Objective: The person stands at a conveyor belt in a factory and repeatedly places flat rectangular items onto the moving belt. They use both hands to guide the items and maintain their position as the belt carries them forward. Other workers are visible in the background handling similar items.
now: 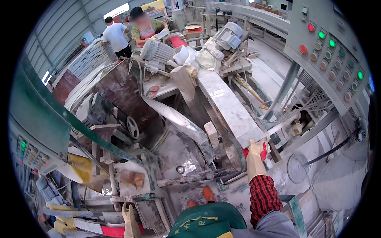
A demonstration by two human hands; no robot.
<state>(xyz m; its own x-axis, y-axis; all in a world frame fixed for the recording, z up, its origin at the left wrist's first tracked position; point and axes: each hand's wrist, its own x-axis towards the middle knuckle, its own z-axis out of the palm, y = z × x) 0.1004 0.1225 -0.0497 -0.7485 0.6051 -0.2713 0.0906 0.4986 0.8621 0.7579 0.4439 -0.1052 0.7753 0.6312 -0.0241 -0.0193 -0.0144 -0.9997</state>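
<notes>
Electric motors (229,35) and a spoked machine wheel (132,127) sit amid pale dust (171,150) in a factory workshop, where a push-button control panel (328,51) glows green and red and two workers (116,37) stand in the background, ribbed metal walling (59,23) behind.

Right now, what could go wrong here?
1. Pinch: the right hand, gloved, is at the near end of the pale slab, beside a red surface; fingers might get caught if that's a moving belt.
2. Slip: the left hand is well away from that slab, so one-handed control could be lost.
3. Footing: the pale-smeared floor around the orange shoes may be slick.
</notes>
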